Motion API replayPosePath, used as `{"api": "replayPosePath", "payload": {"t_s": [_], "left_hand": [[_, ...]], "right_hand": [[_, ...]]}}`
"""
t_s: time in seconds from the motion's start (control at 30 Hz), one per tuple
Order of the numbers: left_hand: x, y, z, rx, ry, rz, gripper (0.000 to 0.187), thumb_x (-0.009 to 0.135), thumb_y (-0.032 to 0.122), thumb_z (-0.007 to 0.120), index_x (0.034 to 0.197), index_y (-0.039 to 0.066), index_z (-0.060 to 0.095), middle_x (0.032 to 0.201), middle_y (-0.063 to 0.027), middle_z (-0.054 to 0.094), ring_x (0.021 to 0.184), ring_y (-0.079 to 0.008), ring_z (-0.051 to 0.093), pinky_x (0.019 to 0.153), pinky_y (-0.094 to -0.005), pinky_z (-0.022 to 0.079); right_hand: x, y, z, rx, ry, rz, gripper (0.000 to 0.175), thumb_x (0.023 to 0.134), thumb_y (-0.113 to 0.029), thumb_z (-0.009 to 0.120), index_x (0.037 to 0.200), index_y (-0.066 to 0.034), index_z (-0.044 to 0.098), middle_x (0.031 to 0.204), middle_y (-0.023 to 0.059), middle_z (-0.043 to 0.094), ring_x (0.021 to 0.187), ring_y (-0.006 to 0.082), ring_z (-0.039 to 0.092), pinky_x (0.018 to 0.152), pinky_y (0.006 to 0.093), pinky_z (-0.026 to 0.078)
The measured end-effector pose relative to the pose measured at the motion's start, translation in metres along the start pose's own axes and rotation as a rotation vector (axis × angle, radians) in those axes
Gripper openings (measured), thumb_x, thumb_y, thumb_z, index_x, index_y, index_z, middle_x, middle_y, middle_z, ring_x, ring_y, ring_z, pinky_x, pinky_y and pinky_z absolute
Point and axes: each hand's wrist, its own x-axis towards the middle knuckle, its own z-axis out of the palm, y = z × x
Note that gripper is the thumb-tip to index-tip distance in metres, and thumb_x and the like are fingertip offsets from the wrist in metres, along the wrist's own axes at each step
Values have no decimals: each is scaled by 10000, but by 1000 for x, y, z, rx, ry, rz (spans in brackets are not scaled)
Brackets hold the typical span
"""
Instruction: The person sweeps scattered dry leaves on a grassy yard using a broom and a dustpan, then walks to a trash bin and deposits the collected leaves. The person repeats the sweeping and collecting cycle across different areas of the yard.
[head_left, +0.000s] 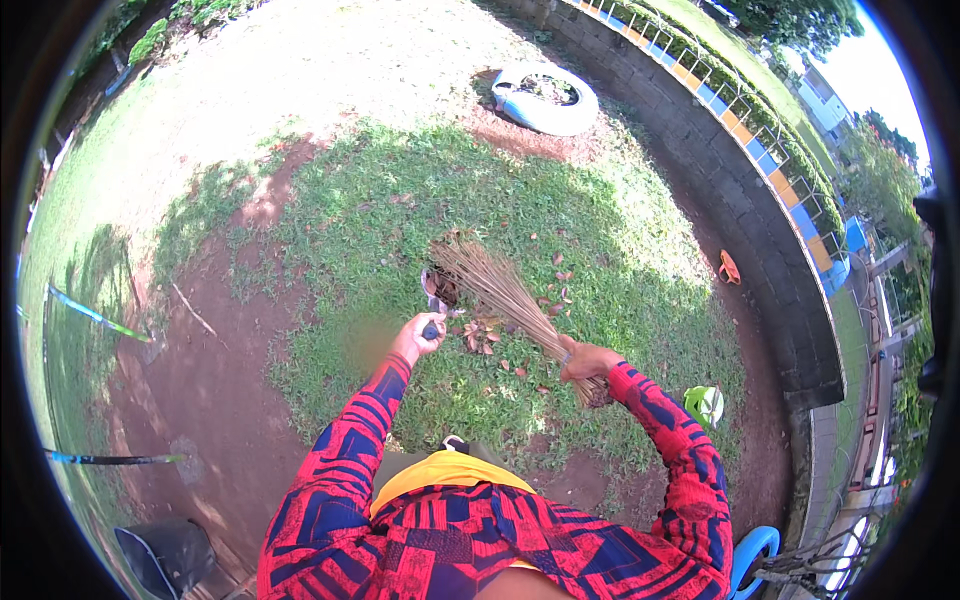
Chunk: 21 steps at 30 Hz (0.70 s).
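My left hand (418, 337) is closed around a dark handle (430, 331), whose rounded end points up at me. Just beyond that hand is a pale scoop or dustpan (429, 283), partly hidden, with brown dry leaves (442, 286) in or against it. My right hand (588, 358) grips a bundled stick broom (502, 289) near its tied end. The broom slants up and left, and its spread tips lie beside the leaves at the scoop. Between my hands, a small cluster of reddish-brown leaves (478, 335) lies on the grass, with single leaves scattered to the right.
A white-and-blue painted tire (546, 124) lies at the upper right, near a block wall (720, 161). An orange object (728, 268) and a green-and-white one (703, 406) are at right. A dark bag or container (169, 555) stands lower left; a stick (196, 311) lies on bare soil.
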Motion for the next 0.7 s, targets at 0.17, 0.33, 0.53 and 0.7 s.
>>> {"api": "replayPosePath", "payload": {"t_s": [0.17, 0.33, 0.53, 0.7], "left_hand": [[-63, 14, -33, -174, -1, 91, 144, 765, -9, 556, 804, 1, 418, 636, -48, 453, 479, -108, 467, 412, -181, 437], [-139, 38, -81, -254, -16, 258, 135, 766, -17, 548, 796, -5, 416, 633, -48, 452, 485, -109, 471, 425, -187, 445], [-253, 61, -153, -325, -60, 487, 151, 761, -31, 546, 789, -2, 400, 631, -41, 451, 496, -112, 481, 438, -201, 450], [-353, 82, -231, -436, -23, 566, 156, 758, -24, 551, 779, 3, 398, 623, -43, 458, 480, -110, 479, 431, -203, 450]], "right_hand": [[9, -50, -10, -135, -31, -97, 932, 610, -304, 620, 1355, -35, 129, 1082, 271, 524, 971, 345, 540, 831, 362, 426], [23, -126, -11, -303, -22, -234, 922, 620, -307, 592, 1357, -36, 108, 1050, 288, 533, 952, 361, 550, 839, 371, 431], [34, -245, 9, -403, -66, -419, 913, 627, -303, 573, 1354, -24, 97, 1048, 276, 540, 948, 357, 554, 843, 371, 431], [38, -363, 47, -542, -81, -523, 911, 628, -298, 571, 1354, -29, 92, 1026, 272, 550, 930, 367, 556, 842, 372, 431]]}}
